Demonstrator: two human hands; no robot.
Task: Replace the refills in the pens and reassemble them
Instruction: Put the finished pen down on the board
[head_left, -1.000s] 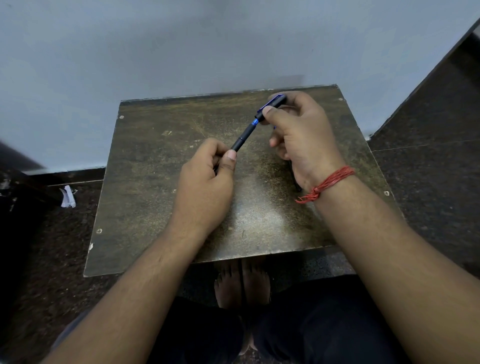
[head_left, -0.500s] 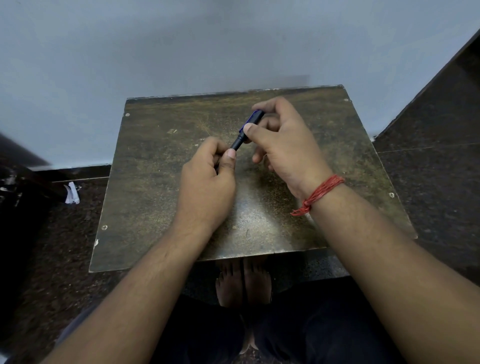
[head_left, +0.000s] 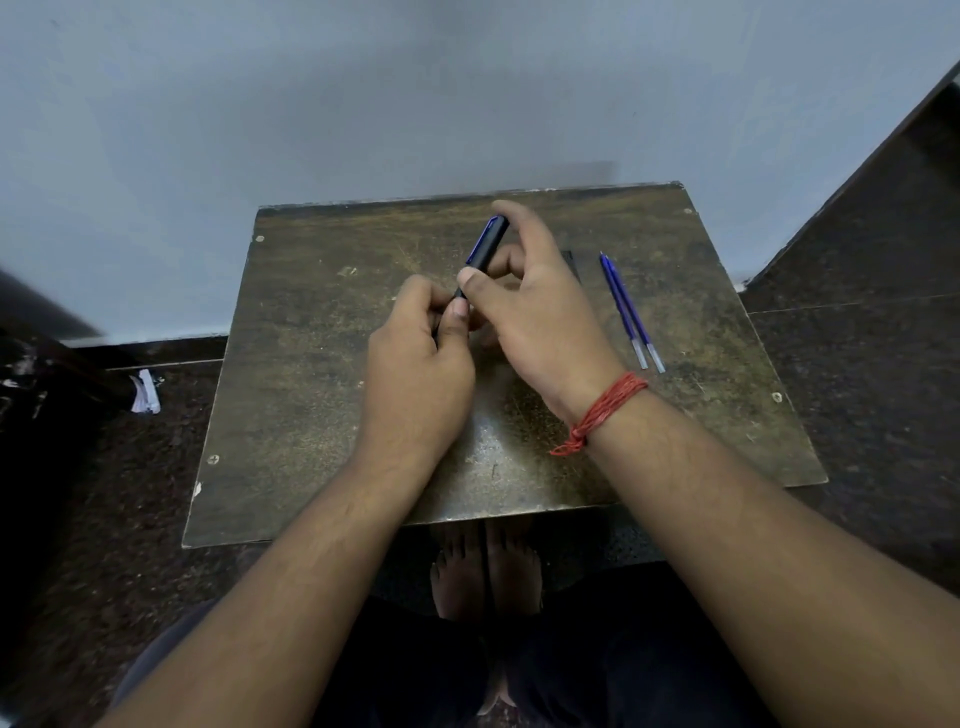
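- Pen (head_left: 485, 248) held between both hands over the table (head_left: 311, 364), tilted up-right.
- Left hand (head_left: 421, 358) grips its lower end, fingers curled.
- Right hand (head_left: 535, 306) pinches the upper barrel.
- Two blue refills (head_left: 628, 312) lie side by side on the table, right of the right hand, apart from it.

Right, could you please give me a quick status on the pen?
Both hands, left and right, grip pen. Two refills on table. Nothing in the way.
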